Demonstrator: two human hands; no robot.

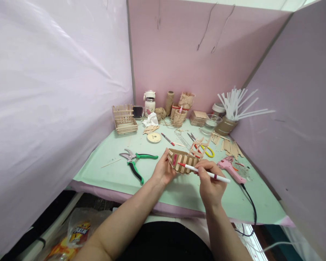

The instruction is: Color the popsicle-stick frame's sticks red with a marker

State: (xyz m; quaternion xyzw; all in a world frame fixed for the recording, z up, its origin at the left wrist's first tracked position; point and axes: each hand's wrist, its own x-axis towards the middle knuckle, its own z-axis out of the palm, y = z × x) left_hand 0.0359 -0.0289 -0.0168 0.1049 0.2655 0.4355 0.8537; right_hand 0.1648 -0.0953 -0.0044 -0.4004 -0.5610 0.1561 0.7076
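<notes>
Above the pale-green table (111, 177), our left hand (165, 169), fingertips partly hidden, is clasping a brown cardboard piece striped with wooden sticks (184, 158); our right hand (212, 184) is pinching a white, red-tipped marker (191, 168). Below, we are making out "OKER" on a yellow-and-dark plastic packet (80, 233).

Bright, soft light fills the enclosure, seemingly from above, since the top right corner nearly washes out. The left wall (57, 72) glows pale with sheen along its creases; the right wall (296, 116) is greyer, and shade crosses the upper back panel (176, 54). Shadows on the bench (103, 177) are faint, but below it is dark. Both hands (212, 183) look reasonably crisp, smaller details soft; wide-angle stretching bends the outer edges.
</notes>
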